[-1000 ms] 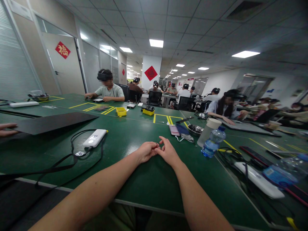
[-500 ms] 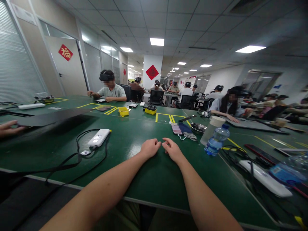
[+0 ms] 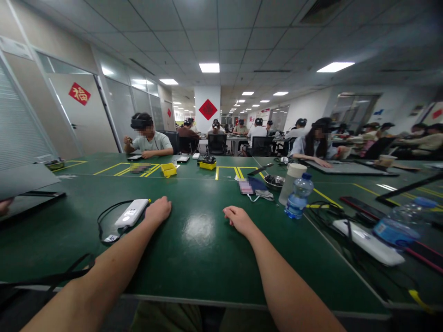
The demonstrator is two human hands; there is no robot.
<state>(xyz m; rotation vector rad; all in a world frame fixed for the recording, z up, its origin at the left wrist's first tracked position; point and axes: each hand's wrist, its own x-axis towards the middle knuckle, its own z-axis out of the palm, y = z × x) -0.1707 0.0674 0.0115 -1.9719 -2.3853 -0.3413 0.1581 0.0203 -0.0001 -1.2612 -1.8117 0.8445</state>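
My left hand [image 3: 158,211] rests on the green table, fingers curled in, just right of a white power bank [image 3: 132,213] with a black cable. Its palm side is hidden, and no object shows in it. My right hand [image 3: 238,219] lies apart from it, nearer the middle, its fingers bent inward with nothing visible in them. Beyond the right hand are a dark blue item [image 3: 256,184] and a grey cloth-like piece [image 3: 266,195] with a white strap. A blue-labelled water bottle [image 3: 298,197] and a pale cup [image 3: 290,182] stand to its right.
Yellow trays [image 3: 169,170] and a metal bowl [image 3: 275,181] sit farther back. At right lie another white power bank [image 3: 368,242], cables and a tilted bottle [image 3: 403,223]. A co-worker's hand [image 3: 5,206] holds a grey panel [image 3: 26,180] at left. People sit across the table.
My hands have moved apart: the left went left toward the power bank, while the right stayed near its place and curled its fingers. The panel at left is raised and tilted. My view has shifted.
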